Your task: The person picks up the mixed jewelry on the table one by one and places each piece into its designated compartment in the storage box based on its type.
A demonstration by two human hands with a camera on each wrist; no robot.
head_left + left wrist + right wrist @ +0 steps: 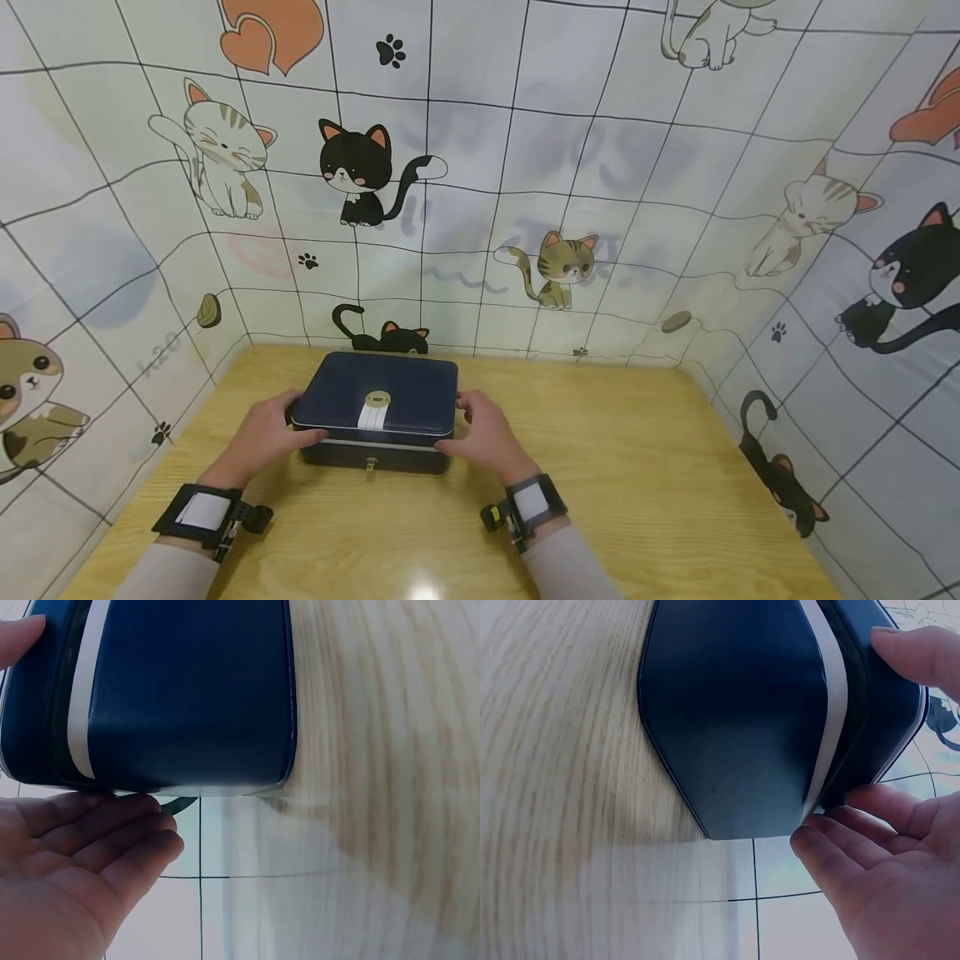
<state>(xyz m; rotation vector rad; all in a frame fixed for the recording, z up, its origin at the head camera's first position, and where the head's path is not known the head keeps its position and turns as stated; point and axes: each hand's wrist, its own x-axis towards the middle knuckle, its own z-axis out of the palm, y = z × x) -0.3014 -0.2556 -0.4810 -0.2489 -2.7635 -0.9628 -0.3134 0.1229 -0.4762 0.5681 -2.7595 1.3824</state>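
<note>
A dark navy box (337, 457) with rounded corners lies on the table, its small metal clasp (371, 463) facing me. Its lid (420, 383) carries a gold round emblem (377, 399) over a white strap. Between lid and base a pale band (832, 712) and a dark gap show. My left hand (262, 437) grips the lid's left side, thumb at the front and fingers toward the back. On the opposite side my right hand (491, 437) holds the lid the same way, its thumb (911, 656) pressing the lid and fingertips at the edge.
The light wooden table (615, 475) extends to the right and in front of the box. A white grid-patterned sheet with cartoon cats (360, 175) stands behind and on both sides, close to the table's back edge.
</note>
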